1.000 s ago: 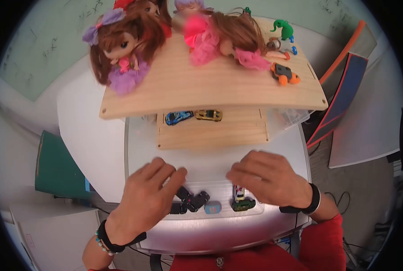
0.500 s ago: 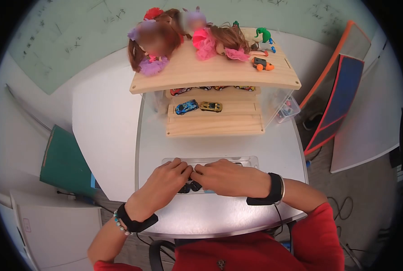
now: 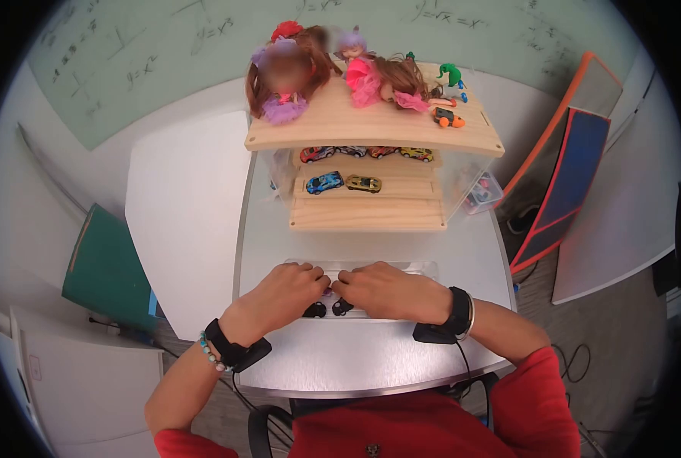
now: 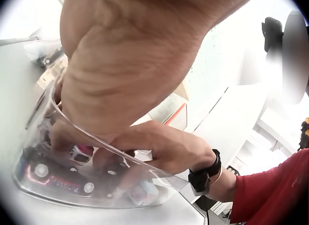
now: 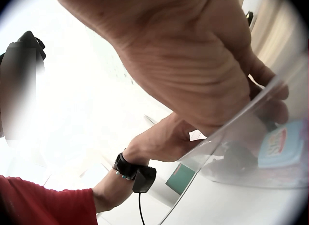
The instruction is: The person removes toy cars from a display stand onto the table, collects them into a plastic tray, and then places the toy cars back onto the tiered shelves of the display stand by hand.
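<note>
Both hands reach down into a clear plastic bin on the table, fingertips close together near its middle. My left hand has its fingers bent down beside small black toy cars. Facing it, my right hand bends over the same spot, by another black toy car. Between the fingers in the left wrist view shows a pink-and-white toy piece; a dark toy car lies below it. A light blue lettered block is near the right fingers. I cannot tell what the fingertips hold.
Behind the bin stands a wooden display shelf with clear sides. A blue toy car and a gold toy car sit on a lower step, several more above. Dolls and small figures occupy the top. A small clear box is at right.
Both hands have come down and together into the bin from raised positions apart. The head view has shifted, showing more of the shelf's cars and the board.
</note>
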The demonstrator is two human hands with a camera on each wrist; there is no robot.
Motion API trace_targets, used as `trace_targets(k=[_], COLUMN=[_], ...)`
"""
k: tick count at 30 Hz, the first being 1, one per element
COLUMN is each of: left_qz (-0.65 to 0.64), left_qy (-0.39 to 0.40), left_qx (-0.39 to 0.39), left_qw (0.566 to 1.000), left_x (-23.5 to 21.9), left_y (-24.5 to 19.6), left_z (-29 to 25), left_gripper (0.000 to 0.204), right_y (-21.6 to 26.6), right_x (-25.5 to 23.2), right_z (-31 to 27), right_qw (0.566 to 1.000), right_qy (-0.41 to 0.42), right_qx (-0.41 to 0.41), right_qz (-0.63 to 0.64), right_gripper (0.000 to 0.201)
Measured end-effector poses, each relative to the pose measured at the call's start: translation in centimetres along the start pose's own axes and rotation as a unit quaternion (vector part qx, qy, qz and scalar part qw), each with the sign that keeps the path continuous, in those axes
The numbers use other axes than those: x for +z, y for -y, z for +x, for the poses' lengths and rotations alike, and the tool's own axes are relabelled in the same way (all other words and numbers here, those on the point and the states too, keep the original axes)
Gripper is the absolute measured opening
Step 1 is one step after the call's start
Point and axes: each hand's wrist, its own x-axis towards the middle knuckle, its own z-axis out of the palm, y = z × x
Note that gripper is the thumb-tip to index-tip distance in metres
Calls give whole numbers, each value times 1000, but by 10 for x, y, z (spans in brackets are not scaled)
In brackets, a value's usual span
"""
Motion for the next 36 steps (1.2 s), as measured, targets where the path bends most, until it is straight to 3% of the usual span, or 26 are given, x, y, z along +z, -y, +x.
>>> trace_targets(k=[4, 5, 7, 8, 10, 11, 13, 14, 16, 17, 19, 22, 27, 29, 31, 32, 34, 36], left_qz=[-84, -84, -219, -220, -487, -487, -689, -689, -759, -760, -729, -750, -746, -748, -681, -681, -550, -543], left_qy=[-45, -44, -84, -84, -140, -141, -213, -212, -231, -230, -204, -208, -195, -196, -243, -242, -306, -301], left_qx=[-32, -32, -107, -108, -173, -174, -122, -122, -120, -119, -112, -114, -130, -118, -119, -120, -142, -156], left_qw=[995, 995, 966, 966, 844, 844, 682, 682, 597, 597, 643, 618, 623, 622, 680, 680, 764, 768], left_x=[-16, -27, -47, -49, -49, -47, -40, -38, -33, -32, -29, -23, -23, -22, -21, -17, -8, -8], left_y=[-6, -11, -23, -25, -28, -28, -29, -31, -34, -35, -35, -38, -46, -51, -55, -54, -52, -52], left_z=[-10, -14, -20, -23, -27, -26, -21, -19, -15, -14, -12, -10, -7, -2, 2, 2, 3, 2], left_gripper=[27, 27, 36, 36, 47, 47, 61, 61, 67, 67, 64, 58, 52, 52, 51, 51, 49, 49], right_y=[14, 18, 25, 26, 22, 21, 23, 21, 14, 12, 16, 19, 23, 23, 20, 20, 23, 25], right_x=[-21, -30, -46, -56, -58, -60, -66, -62, -58, -58, -61, -64, -61, -58, -51, -48, -45, -43], right_z=[-5, -8, -17, -21, -26, -28, -29, -29, -26, -26, -23, -22, -23, -23, -20, -18, -19, -23], right_qw=[999, 998, 995, 983, 942, 942, 841, 809, 806, 803, 807, 804, 791, 833, 836, 839, 835, 830], right_qy=[-6, -14, -22, -71, -187, -186, -222, -252, -261, -270, -273, -261, -248, -298, -323, -348, -348, -349], right_qx=[36, 61, 85, 102, 103, 101, 166, 153, 133, 111, 119, 133, 146, 124, 92, 60, 61, 64], right_qz=[-25, 5, 38, 138, 260, 259, 465, 508, 514, 520, 509, 518, 540, 450, 433, 414, 422, 429], right_gripper=[31, 32, 32, 33, 31, 31, 34, 33, 33, 33, 33, 35, 38, 41, 42, 43, 44, 46])
